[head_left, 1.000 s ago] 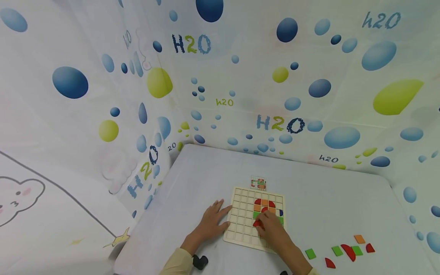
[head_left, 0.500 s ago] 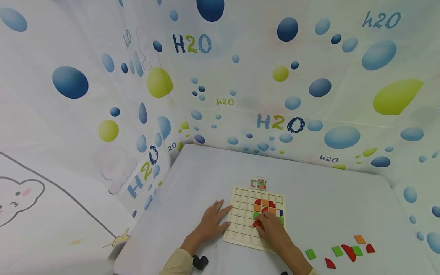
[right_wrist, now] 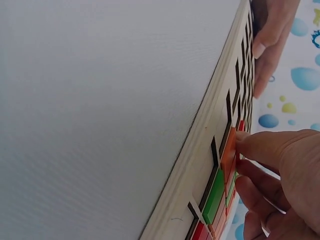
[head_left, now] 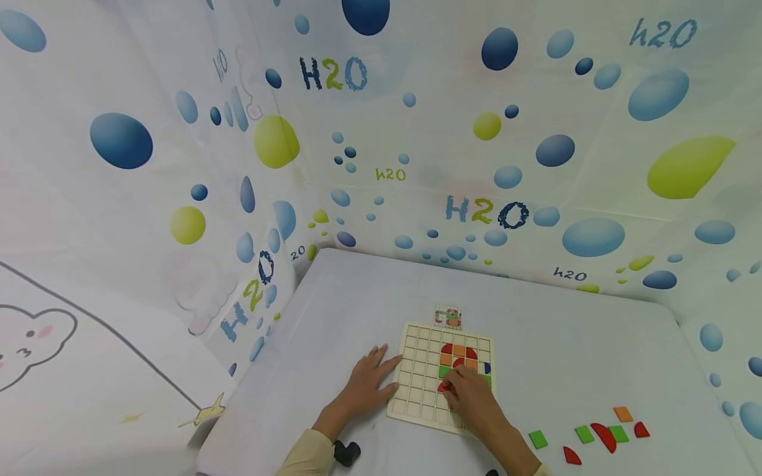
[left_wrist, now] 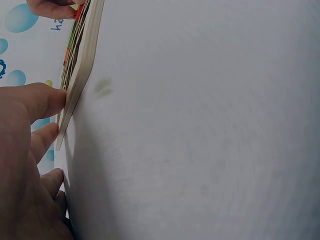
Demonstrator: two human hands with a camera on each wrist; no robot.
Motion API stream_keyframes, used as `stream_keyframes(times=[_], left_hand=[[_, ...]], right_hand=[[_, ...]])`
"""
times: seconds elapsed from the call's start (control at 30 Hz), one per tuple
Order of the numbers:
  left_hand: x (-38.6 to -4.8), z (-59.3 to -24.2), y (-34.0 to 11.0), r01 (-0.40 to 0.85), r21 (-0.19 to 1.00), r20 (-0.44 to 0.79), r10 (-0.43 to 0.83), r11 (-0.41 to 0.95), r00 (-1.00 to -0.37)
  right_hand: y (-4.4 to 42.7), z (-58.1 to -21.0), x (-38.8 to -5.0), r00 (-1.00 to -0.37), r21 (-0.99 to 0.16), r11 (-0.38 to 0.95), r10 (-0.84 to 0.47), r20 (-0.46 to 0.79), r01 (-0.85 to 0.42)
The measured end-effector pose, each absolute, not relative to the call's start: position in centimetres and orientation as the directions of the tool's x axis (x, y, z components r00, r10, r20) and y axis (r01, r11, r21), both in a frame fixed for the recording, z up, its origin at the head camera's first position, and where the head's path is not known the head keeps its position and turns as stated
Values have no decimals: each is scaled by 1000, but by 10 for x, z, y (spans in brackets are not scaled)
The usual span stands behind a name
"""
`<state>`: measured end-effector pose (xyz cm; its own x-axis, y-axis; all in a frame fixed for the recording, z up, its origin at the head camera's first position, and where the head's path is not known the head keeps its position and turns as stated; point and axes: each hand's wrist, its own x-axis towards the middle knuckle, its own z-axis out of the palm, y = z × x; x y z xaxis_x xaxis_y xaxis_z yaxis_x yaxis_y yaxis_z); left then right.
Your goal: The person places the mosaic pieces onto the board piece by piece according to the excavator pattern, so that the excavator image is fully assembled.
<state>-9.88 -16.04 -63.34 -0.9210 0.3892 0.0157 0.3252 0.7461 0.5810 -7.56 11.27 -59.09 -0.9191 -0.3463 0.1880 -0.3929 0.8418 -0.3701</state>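
A pale wooden grid board (head_left: pixel 419 390) lies on the white table, with red, orange, green and blue tiles in its right part. My left hand (head_left: pixel 364 387) rests at the board's left edge, fingers spread and straight; the thumb and a fingertip touch the rim, as the left wrist view shows. Over the tiled part, my right hand (head_left: pixel 473 396) has its fingers curled down and pinches a red curved-edge tile (head_left: pixel 442 387) at the grid. An orange tile (right_wrist: pixel 228 150) and a green tile (right_wrist: pixel 214 196) sit by the right thumb. The hand hides several cells.
A small printed pattern card (head_left: pixel 448 317) lies beyond the board's far edge. Loose tiles, among them a green square (head_left: pixel 538 439), a large red piece (head_left: pixel 604 437) and an orange square (head_left: pixel 623 414), are scattered at right. A black object (head_left: pixel 346 454) is beside the left wrist.
The right hand's fingers have shifted very slightly at the red tile. The left hand and the board stay in place.
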Motion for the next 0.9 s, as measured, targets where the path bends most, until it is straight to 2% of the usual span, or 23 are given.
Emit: stream_keyframes(times=[0.57,0.9], left_hand=[[-99,-630,-161,331,572,10,397,751,-918],[-98,-629,-160,327,579,13,393,747,-920]], right_hand=[[112,-586,-76,-911,-346,844,-359,202,-410],[114,-583,-75,-920,-358,848,-360,153,-391]])
